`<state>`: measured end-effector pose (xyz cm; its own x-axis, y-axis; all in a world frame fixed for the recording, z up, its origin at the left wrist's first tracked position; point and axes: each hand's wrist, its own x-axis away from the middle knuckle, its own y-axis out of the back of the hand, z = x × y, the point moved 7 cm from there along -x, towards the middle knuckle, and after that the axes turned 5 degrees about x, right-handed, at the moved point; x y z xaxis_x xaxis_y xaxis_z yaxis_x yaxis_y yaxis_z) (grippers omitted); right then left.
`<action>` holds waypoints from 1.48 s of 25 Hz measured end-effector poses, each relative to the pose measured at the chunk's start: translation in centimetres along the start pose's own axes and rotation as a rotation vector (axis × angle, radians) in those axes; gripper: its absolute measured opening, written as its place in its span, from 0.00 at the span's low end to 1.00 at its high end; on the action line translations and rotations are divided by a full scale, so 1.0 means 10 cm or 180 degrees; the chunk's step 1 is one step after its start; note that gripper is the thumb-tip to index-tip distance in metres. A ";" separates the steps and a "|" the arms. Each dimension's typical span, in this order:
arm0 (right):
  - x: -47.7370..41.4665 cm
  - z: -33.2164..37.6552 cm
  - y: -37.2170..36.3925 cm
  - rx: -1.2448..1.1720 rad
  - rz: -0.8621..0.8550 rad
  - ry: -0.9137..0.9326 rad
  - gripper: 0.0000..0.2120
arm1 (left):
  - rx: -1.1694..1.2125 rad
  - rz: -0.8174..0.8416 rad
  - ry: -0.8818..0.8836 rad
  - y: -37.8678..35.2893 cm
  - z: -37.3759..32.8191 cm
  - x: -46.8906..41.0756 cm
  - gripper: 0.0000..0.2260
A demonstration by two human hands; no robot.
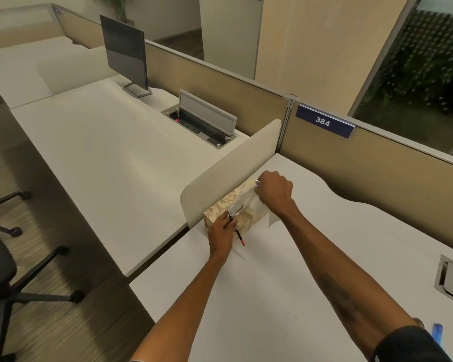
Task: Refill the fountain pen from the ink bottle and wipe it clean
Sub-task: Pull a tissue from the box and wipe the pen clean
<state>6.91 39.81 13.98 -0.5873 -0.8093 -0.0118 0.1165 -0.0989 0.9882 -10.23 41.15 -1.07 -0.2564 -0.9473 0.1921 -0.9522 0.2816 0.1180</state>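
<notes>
We are at the wiping step: our right hand (273,190) pinches a tissue (246,203) from the box (221,209) on the desk (285,270) — our left hand (221,235) grips the pen (239,236). Next, free the sheet cleanly.

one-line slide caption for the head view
Right hand pulls a tissue from the patterned box while the left hand holds the pen beside it.

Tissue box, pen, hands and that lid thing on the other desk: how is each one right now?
Tissue box: tissue half out.
Tissue: pinched by right hand.
Pen: held in left hand.
Desk cable hatch: lid up.
Monitor: dark.
</notes>
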 end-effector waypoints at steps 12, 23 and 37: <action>0.81 -1.25 0.15 -0.1437 0.0147 -0.0990 0.05 | 0.0029 0.0387 -0.0332 -0.27 -0.38 0.33 0.19; 1.60 -2.07 0.61 -0.2292 -0.0148 -0.0912 0.14 | -0.0449 0.1974 -0.1727 -1.42 -1.36 1.52 0.12; 2.54 -2.76 0.85 -0.3954 -0.0008 -0.0484 0.20 | -0.0172 0.2014 -0.1212 -1.90 -1.52 2.23 0.12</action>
<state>15.12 2.43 17.85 -0.6653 -0.7416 0.0860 0.7428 -0.6460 0.1757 4.71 17.03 15.78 -0.8028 -0.5859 -0.1107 -0.5963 0.7893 0.1463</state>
